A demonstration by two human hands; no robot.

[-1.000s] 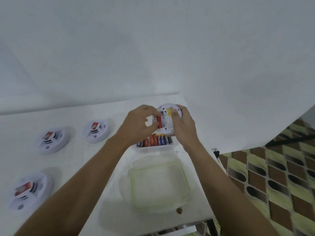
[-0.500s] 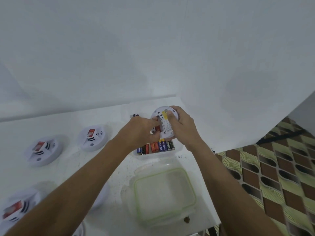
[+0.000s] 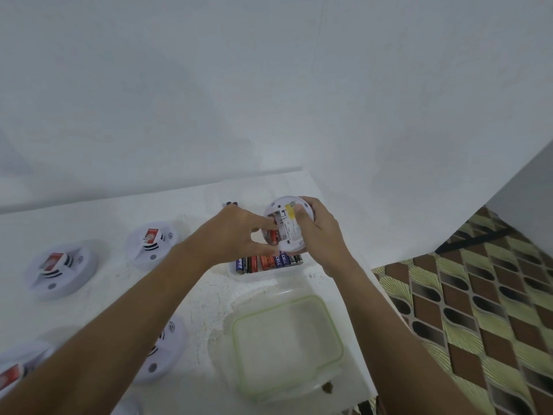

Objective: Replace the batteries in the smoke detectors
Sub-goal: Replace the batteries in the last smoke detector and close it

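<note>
This looks like a plain room in a home. Bare white walls fill the whole upper half of the frame and meet at a faint vertical line right of centre. A white bench stands against them across the lower left and centre, its top scuffed and speckled. At the lower right, the floor has a household covering patterned in brown and yellow-green diamonds with dark ovals. Household things lie on the bench: a clear food-box lid with a green seal, a row of batteries in a small white tub, and several round white smoke detectors at the left.
</note>
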